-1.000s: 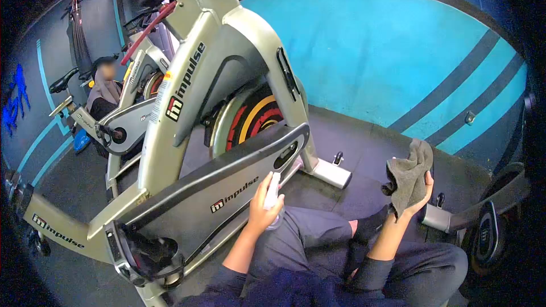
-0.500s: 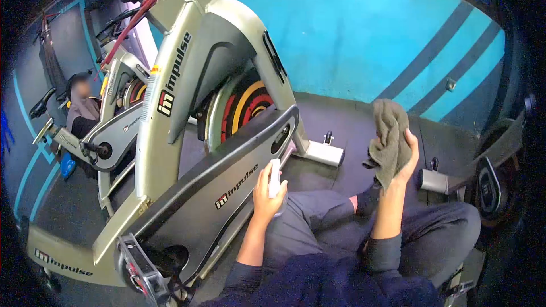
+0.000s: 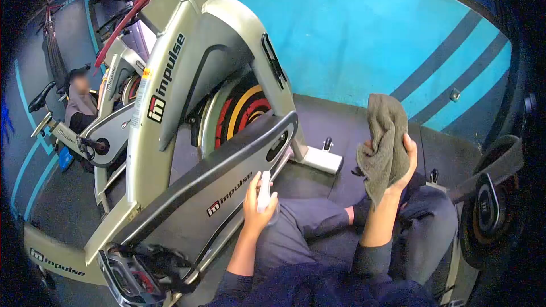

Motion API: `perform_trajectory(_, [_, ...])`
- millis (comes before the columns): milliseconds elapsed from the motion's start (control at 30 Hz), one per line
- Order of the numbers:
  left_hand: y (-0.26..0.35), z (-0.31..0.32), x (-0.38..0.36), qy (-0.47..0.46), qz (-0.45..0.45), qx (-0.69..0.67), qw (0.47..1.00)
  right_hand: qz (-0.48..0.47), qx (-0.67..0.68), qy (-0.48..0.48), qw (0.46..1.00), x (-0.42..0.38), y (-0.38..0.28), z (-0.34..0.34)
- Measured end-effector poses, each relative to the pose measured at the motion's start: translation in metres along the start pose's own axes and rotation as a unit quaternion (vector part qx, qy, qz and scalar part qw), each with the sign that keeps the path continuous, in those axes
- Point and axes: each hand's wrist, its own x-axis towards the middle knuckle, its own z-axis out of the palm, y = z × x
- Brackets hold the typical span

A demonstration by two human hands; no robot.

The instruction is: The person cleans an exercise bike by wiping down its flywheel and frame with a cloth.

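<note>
My left hand [image 3: 259, 211] is wrapped round a small white bottle [image 3: 264, 192], held upright above my bent leg, beside the lower frame of a grey and silver exercise bike [image 3: 170, 204]. In my right hand [image 3: 405, 165] is a crumpled grey-brown cloth [image 3: 384, 142]; it stands up above the fingers and a corner hangs down over the wrist. The two hands are well apart, and neither touches the bike. The bike's flywheel [image 3: 244, 115] shows red and yellow rings behind the frame.
A pedal [image 3: 128, 278] is at the lower left. Further left a person [image 3: 81, 102] sits low beside another bike [image 3: 114, 136]. Part of a third bike [image 3: 490, 204] stands at the right. Behind is a blue wall [image 3: 341, 34] with dark stripes.
The view has shifted a little. My left hand with the bottle is slightly lower and further left; my right hand has turned slightly with the cloth. Both still hold their things.
</note>
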Motion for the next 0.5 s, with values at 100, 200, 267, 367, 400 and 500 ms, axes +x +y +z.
perform_trajectory(100, [0.015, 0.002, 0.01, -0.009, -0.025, 0.01, 1.0, -0.014, 0.024, 0.093, 0.995, -0.004, -0.009, -0.011])
perform_trajectory(200, [0.031, 0.007, 0.028, 0.026, -0.066, -0.042, 0.997, -0.018, 0.035, 0.028, 0.999, -0.007, -0.028, -0.045])
perform_trajectory(267, [0.045, 0.01, 0.048, 0.026, -0.061, -0.03, 0.997, -0.043, 0.065, 0.087, 0.993, -0.006, -0.037, -0.059])
perform_trajectory(367, [0.064, 0.014, 0.073, 0.031, -0.05, -0.006, 0.998, -0.063, 0.086, 0.102, 0.989, -0.006, -0.041, -0.061])
perform_trajectory(400, [0.068, 0.016, 0.078, 0.033, -0.061, -0.03, 0.997, -0.056, 0.083, 0.063, 0.993, -0.007, -0.04, -0.06])
perform_trajectory(500, [0.076, 0.019, 0.083, 0.031, -0.085, -0.061, 0.994, -0.071, 0.094, 0.11, 0.987, -0.004, -0.036, -0.064])
